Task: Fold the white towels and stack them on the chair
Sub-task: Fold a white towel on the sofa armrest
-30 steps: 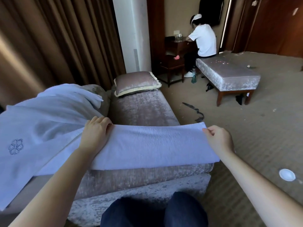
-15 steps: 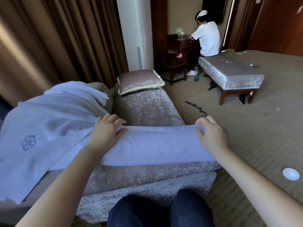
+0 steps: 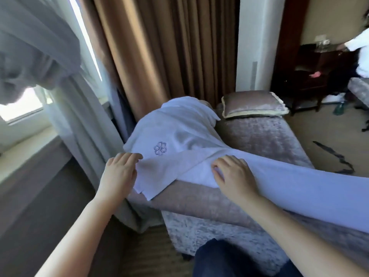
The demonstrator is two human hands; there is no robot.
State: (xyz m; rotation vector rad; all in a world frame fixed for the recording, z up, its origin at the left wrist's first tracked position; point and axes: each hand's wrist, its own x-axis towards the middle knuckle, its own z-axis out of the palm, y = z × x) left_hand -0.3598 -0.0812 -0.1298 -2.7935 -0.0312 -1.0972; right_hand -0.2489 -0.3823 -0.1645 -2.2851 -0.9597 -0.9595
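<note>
A long folded white towel (image 3: 299,188) lies across the near end of the mauve velvet chair (image 3: 259,140), a long upholstered seat. Its left end overlaps a second white towel with an embroidered flower emblem (image 3: 179,132), which is draped over the chair's left arm. My right hand (image 3: 233,176) rests on the folded towel's left end, fingers curled into the cloth. At the near left edge of the embroidered towel, my left hand (image 3: 119,172) has its fingers curled over the border and its thumb beside it.
A mauve cushion (image 3: 251,103) sits at the chair's far end. Brown curtains (image 3: 159,56) and a grey sheer curtain (image 3: 79,126) hang close on the left by a window sill (image 3: 26,146). A person in white (image 3: 361,56) is at a dark desk, far right. A dark strap (image 3: 337,156) lies on the carpet.
The view has swung left. My right hand came from the folded towel's right end to its left end. My left hand left that towel and reached the embroidered towel's edge.
</note>
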